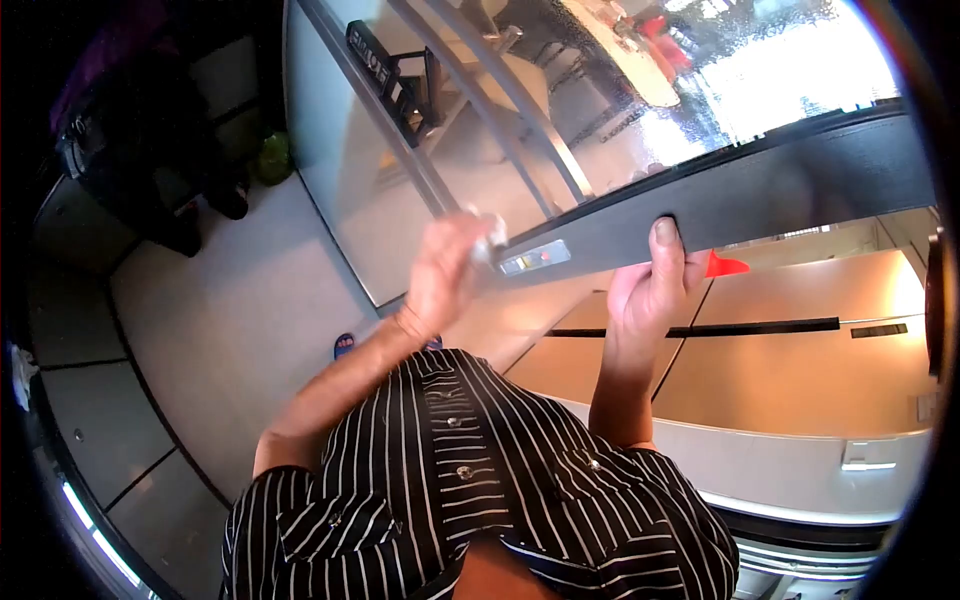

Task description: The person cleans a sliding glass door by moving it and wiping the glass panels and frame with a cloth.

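Note:
My left hand (pixel 440 270) is closed around a crumpled white cloth or tissue (pixel 490 240), blurred by motion. It is beside the end of a dark grey frame (pixel 800 180) that borders a glass panel (pixel 640 130). A small printed label (pixel 535 258) is stuck on the frame between my hands. Farther right, my right hand (pixel 660 275) grips the frame's near edge, thumb on its face and fingers mostly hidden underneath. A bright red pointed piece (pixel 726 264) shows just beside the right fingers; I cannot tell what it is.
Long metal bars (pixel 480 95) cross the glass, with a wooden chair (pixel 510 90) seen through it. At the left, a person in dark clothes (pixel 140 130) stands near a green bag-like object (pixel 273 158). Orange-lit panels (pixel 800 370) lie to the right.

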The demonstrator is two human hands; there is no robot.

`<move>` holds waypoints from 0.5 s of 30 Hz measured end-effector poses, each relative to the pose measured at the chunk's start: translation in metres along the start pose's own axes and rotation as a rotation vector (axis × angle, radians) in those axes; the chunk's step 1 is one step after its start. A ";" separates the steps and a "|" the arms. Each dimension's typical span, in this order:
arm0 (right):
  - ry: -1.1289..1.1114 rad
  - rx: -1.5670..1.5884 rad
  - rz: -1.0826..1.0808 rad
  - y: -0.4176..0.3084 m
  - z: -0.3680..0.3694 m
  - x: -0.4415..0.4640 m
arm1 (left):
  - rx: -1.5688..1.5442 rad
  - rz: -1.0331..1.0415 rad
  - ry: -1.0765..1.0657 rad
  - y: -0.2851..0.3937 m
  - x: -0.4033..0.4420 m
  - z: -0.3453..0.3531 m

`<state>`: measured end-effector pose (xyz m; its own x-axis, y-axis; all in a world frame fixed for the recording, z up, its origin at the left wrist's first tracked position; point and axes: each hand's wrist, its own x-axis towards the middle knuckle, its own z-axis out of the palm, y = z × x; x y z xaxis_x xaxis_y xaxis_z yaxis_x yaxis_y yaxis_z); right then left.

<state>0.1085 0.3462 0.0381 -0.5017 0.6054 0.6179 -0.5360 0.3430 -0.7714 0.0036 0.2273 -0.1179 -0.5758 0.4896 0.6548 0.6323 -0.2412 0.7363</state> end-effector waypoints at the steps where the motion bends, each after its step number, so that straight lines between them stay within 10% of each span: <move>1: -0.001 0.007 0.002 0.000 0.001 0.000 | -0.037 -0.040 -0.067 0.012 -0.008 0.004; 6: -0.041 0.032 -0.014 0.001 -0.002 0.001 | 0.114 -0.151 -0.068 -0.018 -0.003 -0.007; 9: -0.033 0.028 -0.021 0.002 -0.001 0.001 | -0.183 -0.550 -0.037 -0.030 -0.003 -0.013; 15: -0.044 0.022 -0.006 0.002 -0.004 0.000 | -0.137 -0.393 0.126 -0.018 0.008 -0.006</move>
<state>0.1099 0.3494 0.0365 -0.5279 0.5709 0.6288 -0.5532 0.3306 -0.7646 -0.0157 0.2308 -0.1250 -0.8234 0.4620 0.3296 0.2827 -0.1698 0.9441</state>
